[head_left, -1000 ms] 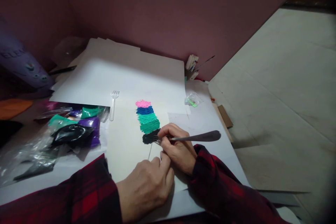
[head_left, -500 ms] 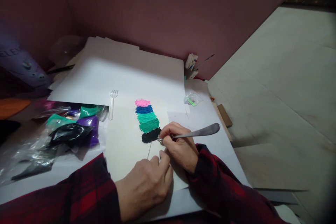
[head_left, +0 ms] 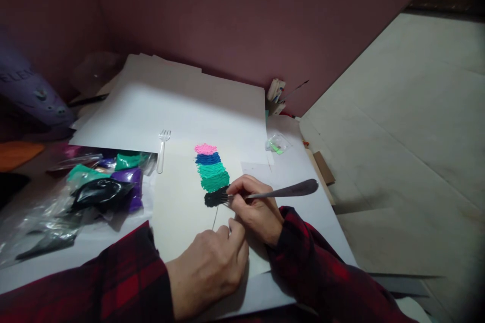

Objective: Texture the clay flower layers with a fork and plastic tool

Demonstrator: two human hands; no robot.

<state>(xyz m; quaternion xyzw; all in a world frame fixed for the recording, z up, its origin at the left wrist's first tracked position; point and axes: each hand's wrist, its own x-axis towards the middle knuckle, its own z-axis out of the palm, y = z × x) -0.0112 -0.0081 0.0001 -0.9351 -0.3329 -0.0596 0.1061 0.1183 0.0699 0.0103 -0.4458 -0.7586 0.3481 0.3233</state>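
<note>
My right hand (head_left: 255, 209) grips a metal fork (head_left: 286, 191) near its head, the handle pointing right. The tines touch the right side of a black textured clay patch (head_left: 215, 198) on a cream sheet (head_left: 176, 202). Above the black lie green (head_left: 215, 180), turquoise (head_left: 210, 168), blue (head_left: 207, 158) and pink (head_left: 205, 149) clay bands, all ridged. My left hand (head_left: 212, 265) rests on the lower part of the sheet, its fingers curled; whatever may be inside is hidden. A thin dark line (head_left: 215, 218) runs from the black patch towards it.
A clear plastic fork (head_left: 161, 151) lies at the sheet's upper left. Plastic bags of coloured clay (head_left: 102, 192) are heaped on the left. Behind are large white sheets (head_left: 170, 96), beside a small plastic bag (head_left: 278, 144) and a holder with a brush (head_left: 277, 95). The wall (head_left: 227, 15) stands behind the table.
My right hand has shifted slightly left with the fork, and the tines now reach further onto the black clay. My left hand has stayed almost still.
</note>
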